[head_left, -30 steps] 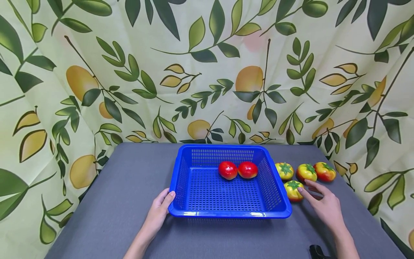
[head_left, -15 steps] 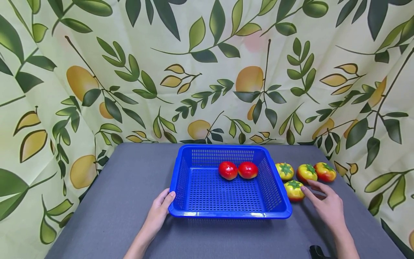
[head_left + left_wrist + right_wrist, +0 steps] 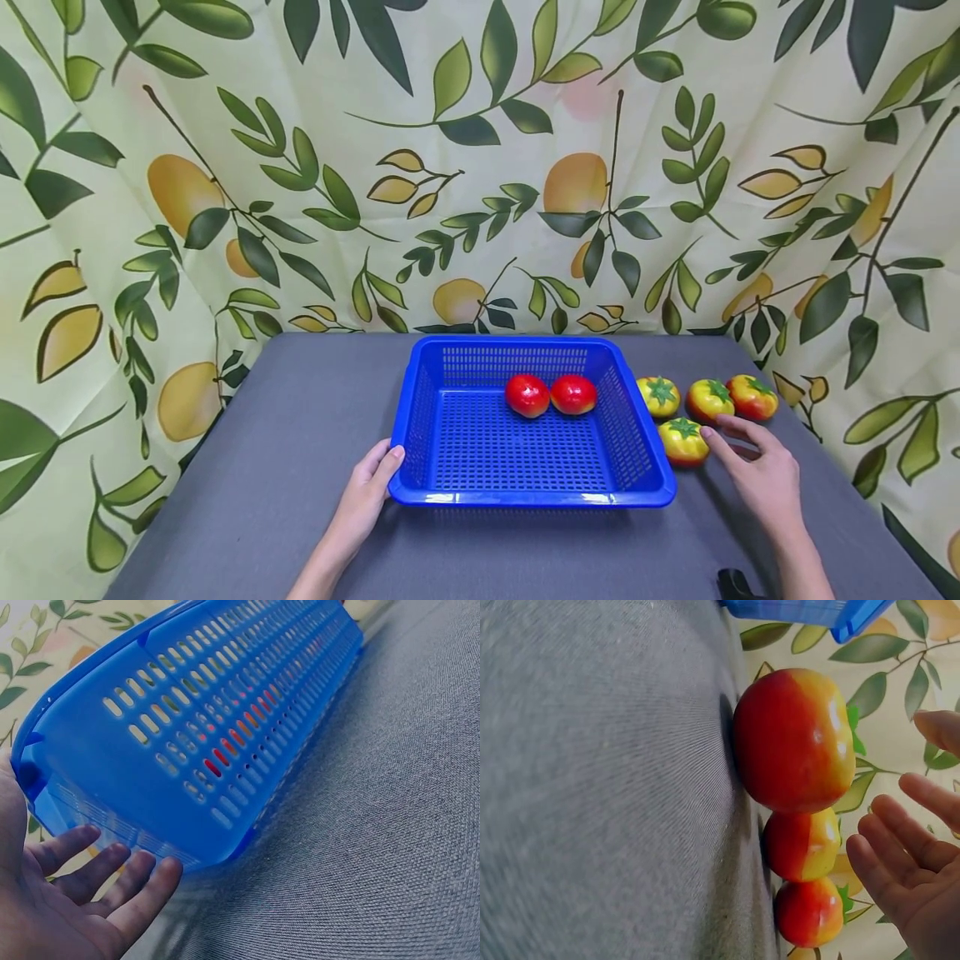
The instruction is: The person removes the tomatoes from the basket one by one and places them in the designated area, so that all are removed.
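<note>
The person's left hand [image 3: 369,483] grips the blue basket [image 3: 532,499] at its near left corner, thumb hooked over the rim, the other fingers by the outer wall (whether all of them touch it, I can't tell). Inside the basket, right of its middle, two red fruits [image 3: 527,395] sit side by side. Off the basket's right side, the right hand [image 3: 761,471] grasps nothing, fingers loosely parted near the front yellow-and-red fruit [image 3: 684,446]. Three more yellow-and-red fruits [image 3: 710,402] lie to the basket's right, farther back.
</note>
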The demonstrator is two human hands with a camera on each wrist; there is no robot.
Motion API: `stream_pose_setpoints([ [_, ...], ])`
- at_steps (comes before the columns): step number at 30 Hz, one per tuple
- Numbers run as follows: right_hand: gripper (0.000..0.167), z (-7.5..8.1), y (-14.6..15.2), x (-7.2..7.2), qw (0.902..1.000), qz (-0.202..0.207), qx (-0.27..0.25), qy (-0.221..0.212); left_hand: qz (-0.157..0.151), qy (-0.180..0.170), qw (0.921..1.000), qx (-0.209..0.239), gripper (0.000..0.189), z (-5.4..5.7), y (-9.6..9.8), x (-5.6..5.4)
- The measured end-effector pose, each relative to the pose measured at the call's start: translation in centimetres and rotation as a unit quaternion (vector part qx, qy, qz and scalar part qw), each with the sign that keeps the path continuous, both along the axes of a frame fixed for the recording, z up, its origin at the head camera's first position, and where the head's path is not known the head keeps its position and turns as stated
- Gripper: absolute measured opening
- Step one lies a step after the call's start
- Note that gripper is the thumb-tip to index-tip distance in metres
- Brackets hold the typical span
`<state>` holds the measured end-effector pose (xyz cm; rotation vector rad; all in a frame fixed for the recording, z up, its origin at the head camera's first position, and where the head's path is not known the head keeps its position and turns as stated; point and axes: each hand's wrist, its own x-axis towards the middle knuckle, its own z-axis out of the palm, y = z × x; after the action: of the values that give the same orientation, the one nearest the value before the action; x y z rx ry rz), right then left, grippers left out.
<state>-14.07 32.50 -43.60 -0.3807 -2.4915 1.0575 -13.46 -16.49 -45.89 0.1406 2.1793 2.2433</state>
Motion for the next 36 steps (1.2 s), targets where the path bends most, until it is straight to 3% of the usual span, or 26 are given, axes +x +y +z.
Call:
stream_pose_setpoints([
  [21,0.044,1.1,-1.7,-0.6,0.9963,-0.025,-0.066,0.048,0.006,0.018,0.9998,0.009,0.040,0.2,-0.1,-0.1],
  [27,0.039,1.2,-2.5,-0.7,0.9941,-0.016,-0.084,0.066,0.016,0.009,0.9997,0.018,0.037,0.0,-0.2,0.1],
  [36,0.034,2.9,-4.4,0.6,0.9890,-0.013,-0.112,0.096,-0.005,0.018,0.9995,0.027,0.037,0.1,0.4,0.1],
])
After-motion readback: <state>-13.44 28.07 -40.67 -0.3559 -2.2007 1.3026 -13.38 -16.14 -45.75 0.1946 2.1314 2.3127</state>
